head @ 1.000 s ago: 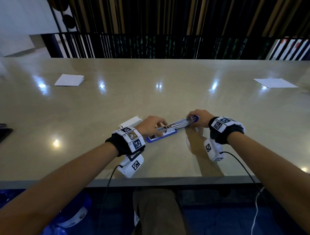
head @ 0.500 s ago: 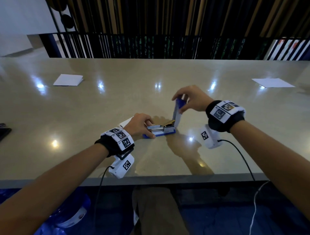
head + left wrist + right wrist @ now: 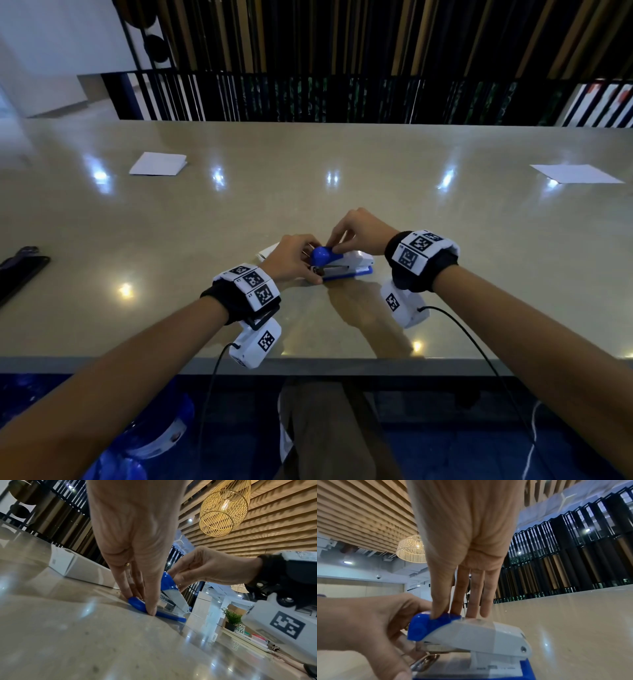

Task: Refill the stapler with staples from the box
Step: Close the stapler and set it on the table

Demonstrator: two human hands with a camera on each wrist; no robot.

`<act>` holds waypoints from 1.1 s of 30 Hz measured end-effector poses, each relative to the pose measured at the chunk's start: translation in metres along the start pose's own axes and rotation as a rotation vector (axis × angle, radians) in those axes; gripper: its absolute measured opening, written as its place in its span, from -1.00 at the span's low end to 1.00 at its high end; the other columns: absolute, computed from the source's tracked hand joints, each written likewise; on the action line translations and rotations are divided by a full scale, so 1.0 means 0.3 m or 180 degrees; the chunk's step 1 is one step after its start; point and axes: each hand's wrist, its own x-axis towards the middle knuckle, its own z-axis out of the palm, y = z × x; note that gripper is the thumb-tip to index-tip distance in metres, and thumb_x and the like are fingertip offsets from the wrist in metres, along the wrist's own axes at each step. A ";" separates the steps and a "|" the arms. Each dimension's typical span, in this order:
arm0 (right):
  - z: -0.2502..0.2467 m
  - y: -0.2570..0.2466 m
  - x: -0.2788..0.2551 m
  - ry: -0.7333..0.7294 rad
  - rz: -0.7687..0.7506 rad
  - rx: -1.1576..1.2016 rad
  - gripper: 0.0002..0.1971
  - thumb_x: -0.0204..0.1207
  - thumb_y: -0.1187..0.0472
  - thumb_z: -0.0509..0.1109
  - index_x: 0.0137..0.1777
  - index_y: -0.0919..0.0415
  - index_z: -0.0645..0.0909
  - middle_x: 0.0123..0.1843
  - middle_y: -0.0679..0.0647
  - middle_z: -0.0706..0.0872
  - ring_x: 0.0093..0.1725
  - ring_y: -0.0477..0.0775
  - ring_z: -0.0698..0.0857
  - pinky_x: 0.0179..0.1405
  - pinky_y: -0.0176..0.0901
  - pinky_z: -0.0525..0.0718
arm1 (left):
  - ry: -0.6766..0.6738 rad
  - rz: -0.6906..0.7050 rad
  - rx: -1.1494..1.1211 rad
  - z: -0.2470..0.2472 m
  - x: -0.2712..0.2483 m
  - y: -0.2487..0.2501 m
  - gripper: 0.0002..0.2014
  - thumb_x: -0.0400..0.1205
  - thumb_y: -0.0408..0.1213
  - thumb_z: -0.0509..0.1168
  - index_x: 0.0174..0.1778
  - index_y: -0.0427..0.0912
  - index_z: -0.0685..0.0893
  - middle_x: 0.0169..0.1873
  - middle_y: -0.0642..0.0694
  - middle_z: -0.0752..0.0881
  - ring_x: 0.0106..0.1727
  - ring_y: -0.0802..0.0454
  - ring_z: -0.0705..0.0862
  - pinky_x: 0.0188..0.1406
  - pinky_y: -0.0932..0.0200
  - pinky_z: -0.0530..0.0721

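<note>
At the table's (image 3: 445, 274) near edge, my right hand (image 3: 363, 233) now pinches the stapler's (image 3: 342, 265) raised lid nearly shut, left hand (image 3: 291, 257) fingers pinching the base; reload seems finished.

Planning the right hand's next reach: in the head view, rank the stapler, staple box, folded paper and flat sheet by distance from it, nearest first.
1. Stapler: under the right hand, touched.
2. Staple box: just left, behind the left hand.
3. Flat sheet: far right.
4. Folded paper: far left. These last two are nearly too close to call.
</note>
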 end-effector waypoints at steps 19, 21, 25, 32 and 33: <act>0.024 0.031 -0.067 -0.0113 0.0218 -0.0170 -0.70 0.38 0.41 0.49 0.11 0.21 0.66 0.09 0.14 0.77 -0.09 0.05 0.71 0.02 -0.12 0.74 | -0.0002 0.0033 -0.0113 0.019 0.006 -0.014 -0.41 0.30 -0.44 0.61 0.24 -0.33 0.57 0.09 -0.32 0.75 -0.03 -0.07 0.72 -0.05 0.16 0.75; 0.027 0.045 -0.071 -0.0011 0.0311 -0.0138 -0.67 0.34 0.39 0.52 0.10 0.18 0.65 0.04 0.13 0.78 -0.15 0.02 0.67 0.01 -0.06 0.74 | 0.0008 0.0009 -0.0154 0.026 0.012 -0.014 -0.42 0.32 -0.46 0.58 0.25 -0.34 0.55 0.09 -0.34 0.74 -0.02 -0.10 0.73 -0.04 0.14 0.75; 0.021 0.082 -0.062 0.0214 0.0706 -0.0117 -0.57 0.26 0.34 0.60 0.12 0.12 0.62 -0.04 0.18 0.78 -0.15 0.08 0.63 -0.27 -0.22 0.59 | -0.0136 -0.0067 -0.0003 0.028 0.023 -0.008 -0.36 0.38 -0.39 0.57 0.36 -0.36 0.50 0.18 -0.30 0.70 0.17 -0.17 0.71 0.19 0.03 0.70; -0.013 0.181 -0.065 0.0729 0.1476 -0.0140 -0.54 0.23 0.38 0.57 0.15 0.12 0.66 0.18 0.28 0.69 0.02 0.31 0.73 -0.02 0.02 0.73 | -0.0165 -0.0040 0.0120 0.034 0.031 -0.016 -0.43 0.39 -0.40 0.55 0.32 -0.37 0.57 0.20 -0.29 0.70 0.05 0.05 0.62 0.07 0.26 0.58; -0.016 0.193 -0.067 0.0760 0.1521 -0.0147 -0.55 0.25 0.38 0.57 0.17 0.14 0.65 0.17 0.28 0.69 0.01 0.30 0.73 -0.02 0.03 0.74 | -0.0154 -0.0027 0.0141 0.035 0.033 -0.018 -0.44 0.40 -0.40 0.54 0.32 -0.37 0.58 0.20 -0.29 0.70 0.06 0.05 0.61 0.05 0.28 0.57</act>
